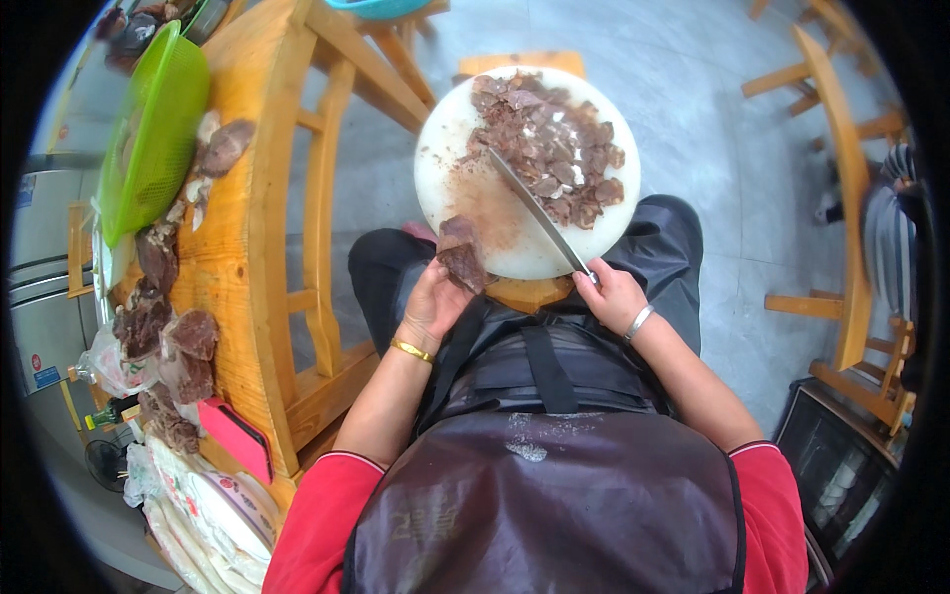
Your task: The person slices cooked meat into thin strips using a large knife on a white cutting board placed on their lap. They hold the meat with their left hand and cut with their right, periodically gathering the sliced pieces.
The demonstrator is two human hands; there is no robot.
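My left hand [436,300] holds a dark brown chunk of cooked meat [462,256] over the near left edge of a round white cutting board [475,194]. In my right hand [611,298] is the handle of a kitchen knife [538,211]; its blade lies across the board, pointing away and to the left. A heap of sliced and chopped meat [549,145] with some whitish pieces covers the far and right part of the board. Brown residue marks the bare part nearer me. The board rests on a wooden stool [528,294] between my knees.
Along my left runs a wooden table [260,223] bearing a green plastic basket [159,141], large meat chunks [143,319], a pink phone case [236,438] and a bowl [234,505]. A wooden bench [853,200] stands at right, with a person in striped clothing [888,245] beyond it.
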